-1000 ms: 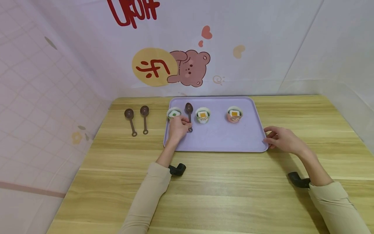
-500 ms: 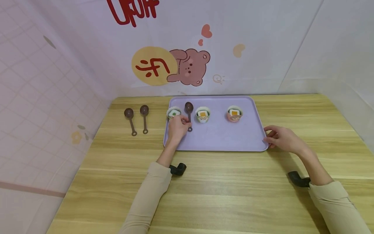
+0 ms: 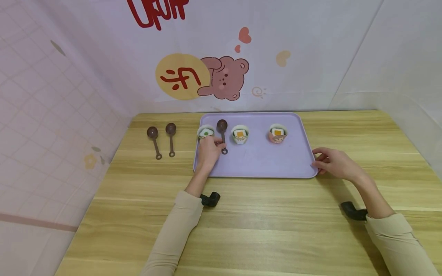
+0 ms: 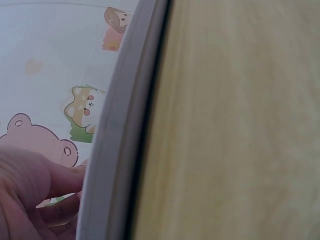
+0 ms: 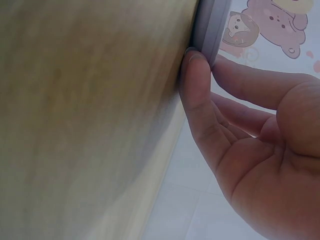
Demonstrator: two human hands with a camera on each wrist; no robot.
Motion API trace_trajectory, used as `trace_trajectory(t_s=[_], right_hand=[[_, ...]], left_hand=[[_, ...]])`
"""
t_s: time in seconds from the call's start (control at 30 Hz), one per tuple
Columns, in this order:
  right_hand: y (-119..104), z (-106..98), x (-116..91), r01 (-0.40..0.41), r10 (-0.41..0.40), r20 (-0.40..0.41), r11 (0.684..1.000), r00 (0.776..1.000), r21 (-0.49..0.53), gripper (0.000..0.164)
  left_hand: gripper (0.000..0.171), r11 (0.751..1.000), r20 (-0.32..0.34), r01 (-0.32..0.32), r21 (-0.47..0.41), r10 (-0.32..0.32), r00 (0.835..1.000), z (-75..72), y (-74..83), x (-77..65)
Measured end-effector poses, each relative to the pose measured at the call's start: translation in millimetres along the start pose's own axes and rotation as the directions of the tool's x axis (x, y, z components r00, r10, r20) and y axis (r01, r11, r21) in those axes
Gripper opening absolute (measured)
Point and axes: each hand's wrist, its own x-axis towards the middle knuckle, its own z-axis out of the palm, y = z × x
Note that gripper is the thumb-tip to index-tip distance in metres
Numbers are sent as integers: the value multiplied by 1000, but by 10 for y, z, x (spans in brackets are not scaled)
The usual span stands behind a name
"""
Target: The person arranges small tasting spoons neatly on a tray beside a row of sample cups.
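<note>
A lilac tray (image 3: 262,163) lies at the back of the table. Beside the leftmost small cup (image 3: 202,135), my left hand (image 3: 208,151) pinches the handle of a brown round-headed spoon (image 3: 222,125) lying on the tray. In the left wrist view that hand's fingers (image 4: 60,185) are partly hidden behind the tray rim (image 4: 112,150), so the contact there does not show. With thumb and fingers, my right hand (image 3: 335,164) grips the tray's right front corner; its thumb (image 5: 197,80) lies against the rim (image 5: 207,35). Two more brown spoons, left (image 3: 156,142) and right (image 3: 171,140), lie off the tray.
On the tray, a middle cup (image 3: 239,140) and a pink cup (image 3: 277,138) each hold a white food-like piece with an orange square. The leftmost cup's white piece has a green dot. A printed cloth wall (image 3: 300,84) stands directly behind the tray.
The spoon on the tray has turned slightly, its round head shifting left towards the leftmost cup. My left hand has barely moved, and my right hand stays at the tray corner.
</note>
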Motion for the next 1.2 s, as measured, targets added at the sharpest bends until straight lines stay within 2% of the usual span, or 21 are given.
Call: trace_trajectory(t_s=[0.43,0.9,1.2], right_hand=[[-10,-20,-7,5,-5,-2,1000,1000,-8,40],[5,-12,-5,-9,9,5,1000,1000,-15,42],[3,-12,-9,-2,2,4,1000,1000,-12,42]], left_hand=[[18,998,-19,-42,41,43,999,-17,9,-3],[16,999,-30,-30,34,31,999,-100,119,-82],[19,999,-1,-35,-38,35,999,-167,252,-137]])
